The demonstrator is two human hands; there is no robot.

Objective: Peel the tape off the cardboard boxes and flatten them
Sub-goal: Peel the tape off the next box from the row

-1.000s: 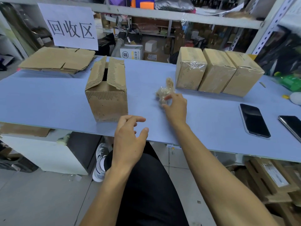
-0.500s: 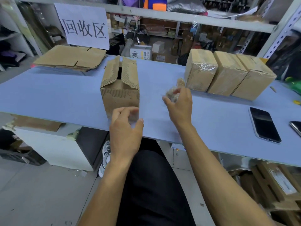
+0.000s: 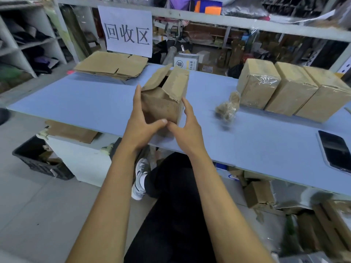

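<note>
At the table's [image 3: 95, 99] near edge, both hands bracket the open box [image 3: 163, 103], left hand [image 3: 141, 128] touching, right hand [image 3: 187, 130] spread beside it, positioned to flatten it.

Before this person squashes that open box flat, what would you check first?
1. Top flaps of the open box free of tape: ok.
2. Bottom seam untaped: cannot tell, hidden.
3. Left hand on the box's left side: ok.
4. Right hand gripping: not ok, fingers spread beside it.
5. Tape wad clear of the box: ok.
6. Box empty: cannot tell.
</note>
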